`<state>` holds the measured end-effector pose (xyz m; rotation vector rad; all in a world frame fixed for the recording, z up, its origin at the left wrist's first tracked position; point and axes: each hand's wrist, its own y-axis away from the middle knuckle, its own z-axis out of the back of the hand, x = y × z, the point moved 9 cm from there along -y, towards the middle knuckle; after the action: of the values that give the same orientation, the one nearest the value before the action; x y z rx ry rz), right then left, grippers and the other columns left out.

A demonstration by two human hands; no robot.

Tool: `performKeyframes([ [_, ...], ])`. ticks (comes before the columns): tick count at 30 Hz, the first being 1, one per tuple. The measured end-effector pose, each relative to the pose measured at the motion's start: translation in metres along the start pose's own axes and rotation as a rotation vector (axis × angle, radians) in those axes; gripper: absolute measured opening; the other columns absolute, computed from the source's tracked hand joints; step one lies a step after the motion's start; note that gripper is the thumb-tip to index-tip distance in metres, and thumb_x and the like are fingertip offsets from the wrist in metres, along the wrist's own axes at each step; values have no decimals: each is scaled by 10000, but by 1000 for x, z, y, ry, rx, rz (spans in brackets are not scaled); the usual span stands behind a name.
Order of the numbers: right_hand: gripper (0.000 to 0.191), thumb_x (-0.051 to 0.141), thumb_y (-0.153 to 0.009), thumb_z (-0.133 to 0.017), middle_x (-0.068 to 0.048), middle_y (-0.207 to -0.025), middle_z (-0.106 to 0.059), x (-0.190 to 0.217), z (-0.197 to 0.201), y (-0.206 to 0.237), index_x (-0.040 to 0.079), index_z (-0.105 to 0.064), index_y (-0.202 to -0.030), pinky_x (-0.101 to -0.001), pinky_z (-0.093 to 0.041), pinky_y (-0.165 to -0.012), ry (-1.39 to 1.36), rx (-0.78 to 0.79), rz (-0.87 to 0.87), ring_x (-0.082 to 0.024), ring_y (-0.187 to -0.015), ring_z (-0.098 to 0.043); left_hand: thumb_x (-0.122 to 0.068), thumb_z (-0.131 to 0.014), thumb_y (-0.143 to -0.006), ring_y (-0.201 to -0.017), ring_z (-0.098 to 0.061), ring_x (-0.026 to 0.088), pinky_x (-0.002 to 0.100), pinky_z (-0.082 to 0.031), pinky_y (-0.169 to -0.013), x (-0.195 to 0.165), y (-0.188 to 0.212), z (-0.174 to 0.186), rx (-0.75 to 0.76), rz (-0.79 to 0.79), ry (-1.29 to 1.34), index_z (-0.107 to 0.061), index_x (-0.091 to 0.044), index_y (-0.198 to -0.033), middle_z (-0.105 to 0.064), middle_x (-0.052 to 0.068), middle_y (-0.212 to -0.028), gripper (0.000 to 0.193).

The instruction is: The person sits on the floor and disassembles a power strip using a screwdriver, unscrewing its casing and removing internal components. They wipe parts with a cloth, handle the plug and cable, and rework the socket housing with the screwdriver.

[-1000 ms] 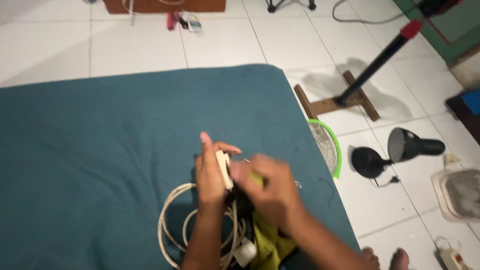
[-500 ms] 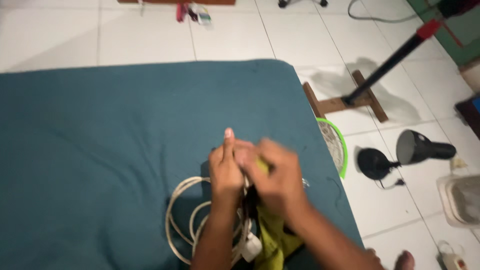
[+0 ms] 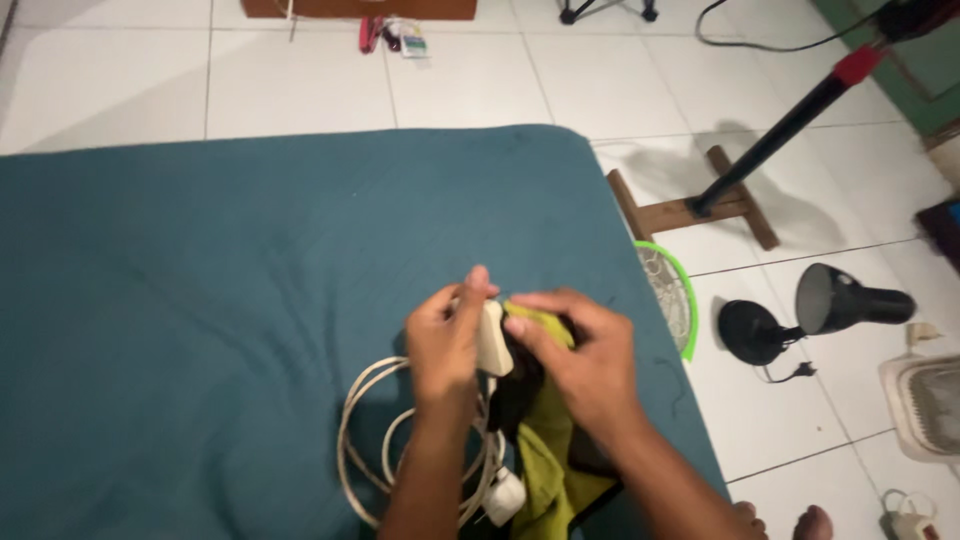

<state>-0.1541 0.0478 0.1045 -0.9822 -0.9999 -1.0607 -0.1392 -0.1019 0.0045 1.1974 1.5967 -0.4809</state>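
Head view: the left hand [image 3: 447, 340] grips a cream block-shaped plug adapter [image 3: 492, 340], and the right hand [image 3: 585, 358] pinches a yellow-green cloth [image 3: 548, 450] against it, seemingly wiping. Its white cable [image 3: 362, 440] lies coiled on the teal mattress [image 3: 200, 280]. A black lamp [image 3: 830, 305] sits on the floor.

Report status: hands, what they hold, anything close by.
Left hand grips white plug block. Right hand presses yellow-green cloth against it. White cable coil lies under the left wrist on teal mattress.
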Motion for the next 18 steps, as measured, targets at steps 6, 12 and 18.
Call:
performKeyframes([
  [6, 214, 20, -871, -768, -63, -952, -711, 10, -14, 7, -14, -764, -1082, -248, -534, -765, -100, 23, 40, -110, -866, -666, -347, -737, -1026, -643, -402, 92, 274, -336, -537, 3, -10, 11, -66, 10, 124, -545, -44, -806, -467, 15, -741, 420],
  [12, 197, 13, -858, -779, -69, -892, -707, 1, -9, -8, 33, -803, -1053, -263, -508, -717, 213, -53, 125, -130, -811, -656, -306, -505, -985, -932, -701, 228, 318, -609, -796, 12, -1, -23, 110, 300, 664, -540, -27, -1058, -748, 164, -1029, 290],
  [18, 167, 23, -869, -768, -54, -910, -722, 18, -1, -6, 33, -774, -1036, -246, -537, -747, 230, -120, 223, -132, -828, -687, -336, -466, -1059, -778, -643, 300, 420, -551, -711, -3, -5, -18, 118, 133, 628, -555, 3, -1185, -665, 170, -904, 372],
])
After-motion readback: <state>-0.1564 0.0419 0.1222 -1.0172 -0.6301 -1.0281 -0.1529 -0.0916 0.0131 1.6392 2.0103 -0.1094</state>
